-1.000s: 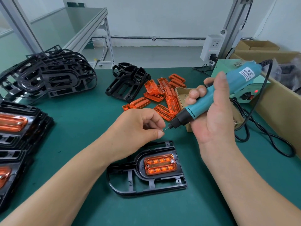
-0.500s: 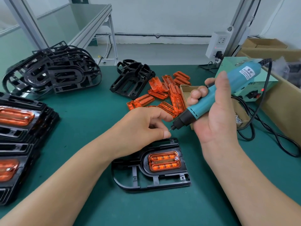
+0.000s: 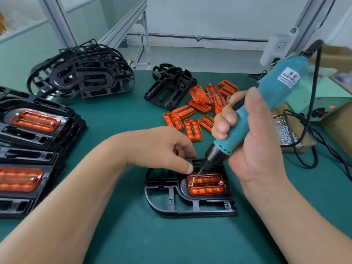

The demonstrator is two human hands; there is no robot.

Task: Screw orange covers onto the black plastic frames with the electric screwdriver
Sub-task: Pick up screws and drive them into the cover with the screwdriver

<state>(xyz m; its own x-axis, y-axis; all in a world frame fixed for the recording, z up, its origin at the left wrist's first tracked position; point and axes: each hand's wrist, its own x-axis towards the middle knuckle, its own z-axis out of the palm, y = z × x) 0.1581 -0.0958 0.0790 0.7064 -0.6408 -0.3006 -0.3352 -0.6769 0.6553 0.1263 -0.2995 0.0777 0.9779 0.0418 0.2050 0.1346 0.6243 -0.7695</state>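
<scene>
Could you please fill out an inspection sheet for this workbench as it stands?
Surface: green mat over the bench.
Job's things: orange cover sits in the black frame, one screw at its right end; the screwdriver bit is at its left end.
Clutter: loose covers, empty frames, finished stacks at left, heap of screws.
Hands: left hand rests on the frame's far edge; right hand grips the screwdriver.
Cables: black cord runs from the screwdriver and loops on the mat at right.
Surroundings: power box with a red light, socket strip, metal bench frame.
</scene>
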